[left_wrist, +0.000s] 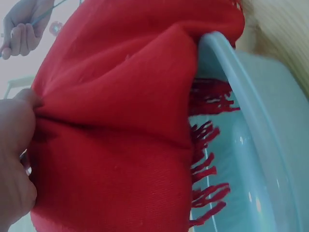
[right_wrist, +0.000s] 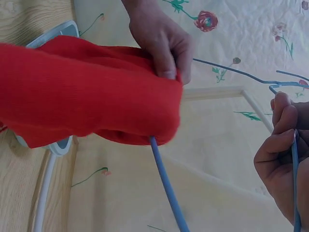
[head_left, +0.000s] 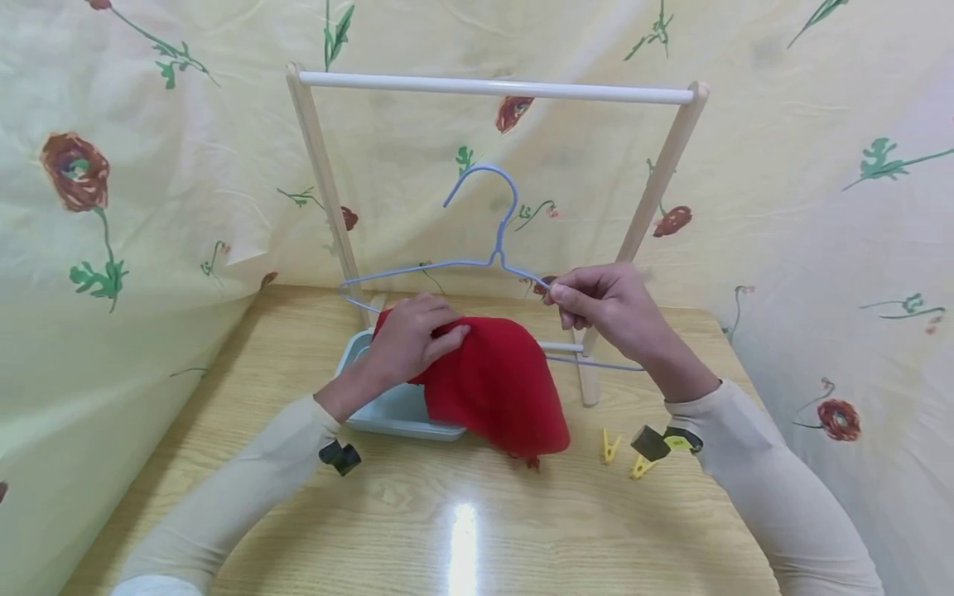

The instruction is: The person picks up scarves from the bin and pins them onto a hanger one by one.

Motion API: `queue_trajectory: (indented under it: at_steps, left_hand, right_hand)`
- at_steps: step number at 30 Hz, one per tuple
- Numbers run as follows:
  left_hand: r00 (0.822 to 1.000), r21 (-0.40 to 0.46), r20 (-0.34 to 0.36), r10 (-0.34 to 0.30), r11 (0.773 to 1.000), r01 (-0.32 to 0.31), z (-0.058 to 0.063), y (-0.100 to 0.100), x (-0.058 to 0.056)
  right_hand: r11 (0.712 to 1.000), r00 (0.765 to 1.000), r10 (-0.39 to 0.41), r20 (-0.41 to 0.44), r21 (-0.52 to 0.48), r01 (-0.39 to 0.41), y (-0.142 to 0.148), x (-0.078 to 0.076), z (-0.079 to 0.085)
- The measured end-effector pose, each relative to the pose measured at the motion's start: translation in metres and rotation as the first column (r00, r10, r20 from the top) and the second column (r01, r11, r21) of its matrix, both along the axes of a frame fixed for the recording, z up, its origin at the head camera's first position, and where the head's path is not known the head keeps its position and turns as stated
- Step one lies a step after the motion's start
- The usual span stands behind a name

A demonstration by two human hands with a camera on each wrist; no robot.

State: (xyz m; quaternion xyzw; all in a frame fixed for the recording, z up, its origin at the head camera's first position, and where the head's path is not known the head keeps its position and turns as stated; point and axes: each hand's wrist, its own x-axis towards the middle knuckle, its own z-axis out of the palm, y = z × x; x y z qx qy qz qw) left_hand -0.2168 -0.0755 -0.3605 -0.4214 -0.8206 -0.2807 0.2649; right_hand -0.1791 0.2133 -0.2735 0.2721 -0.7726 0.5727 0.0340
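Left hand [head_left: 408,343]: fingers curled and clamped on a bunched fold of the red fringed scarf [head_left: 495,385], held above the bench [head_left: 462,530].

Right hand [head_left: 604,302]: fingers closed together, pinching the right shoulder wire of the blue wire hanger [head_left: 477,263], just beside its twisted neck.

Red fringed scarf: draped over the lower bar of the hanger; one part hangs toward the person, its fringe brushing the bench, the other part falls behind into the tub. The left wrist view shows fringe strands [left_wrist: 210,159] hanging inside the tub.

Blue wire hanger: held upright in the air, hook uppermost, in front of the rack and apart from its top rail.

Light blue plastic tub [head_left: 387,411]: stands on the bench under the left hand, at the foot of the rack.

Wooden drying rack [head_left: 492,87]: white top rail, two slanting wooden legs, stands at the back of the bench.

Yellow clothespins [head_left: 611,445]: two, lying on the bench near the right forearm.

Flowered cloth [head_left: 149,165]: hangs behind and beside the bench.
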Motion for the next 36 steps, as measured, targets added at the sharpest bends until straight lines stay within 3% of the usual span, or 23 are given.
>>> queue_trajectory:
  at_steps: [5, 9, 13, 16, 19, 24, 27, 32, 36]
  left_hand:
    - [0.99, 0.1, 0.101, 0.1, 0.989, -0.11, 0.003, 0.005, 0.004]
    - [0.97, 0.183, 0.171, 0.171, 0.962, -0.202, 0.003, 0.008, 0.008]
    - [0.94, 0.263, 0.253, 0.23, 0.918, -0.296, 0.004, 0.011, 0.009]
    - [0.909, 0.269, 0.301, 0.289, 0.888, -0.372, 0.007, 0.013, 0.01]
    - [0.892, 0.225, 0.27, 0.362, 0.877, -0.424, 0.011, 0.014, 0.009]
    - [0.89, 0.097, 0.113, 0.442, 0.886, -0.452, 0.011, 0.013, 0.006]
    - [0.888, 0.013, 0.062, 0.456, 0.889, -0.458, 0.01, 0.013, 0.005]
    - [0.88, -0.109, 0.052, 0.472, 0.879, -0.464, 0.01, 0.012, 0.005]
    - [0.898, -0.112, 0.051, 0.437, 0.896, -0.429, 0.011, 0.011, 0.005]
  right_hand:
    - [1.0, 1.0, 0.018, -0.003, 0.006, -0.018, -0.002, -0.001, -0.003]
    - [0.999, 0.999, 0.046, -0.021, 0.016, -0.046, -0.005, -0.001, -0.007]
    - [0.997, 0.997, 0.076, -0.034, 0.025, -0.075, -0.008, -0.001, -0.011]
    - [0.995, 0.995, 0.097, -0.029, 0.01, -0.097, -0.011, 0.0, -0.012]
    - [0.994, 0.994, 0.107, -0.025, -0.012, -0.107, -0.012, 0.0, -0.013]
    - [0.99, 0.993, 0.117, -0.011, -0.075, -0.117, -0.015, 0.0, -0.013]
    - [0.985, 0.992, 0.128, -0.002, -0.112, -0.128, -0.015, 0.0, -0.011]
    - [0.985, 0.992, 0.127, -0.023, -0.116, -0.129, -0.016, 0.001, -0.007]
    - [0.986, 0.994, 0.111, -0.021, -0.124, -0.113, -0.017, 0.001, -0.004]
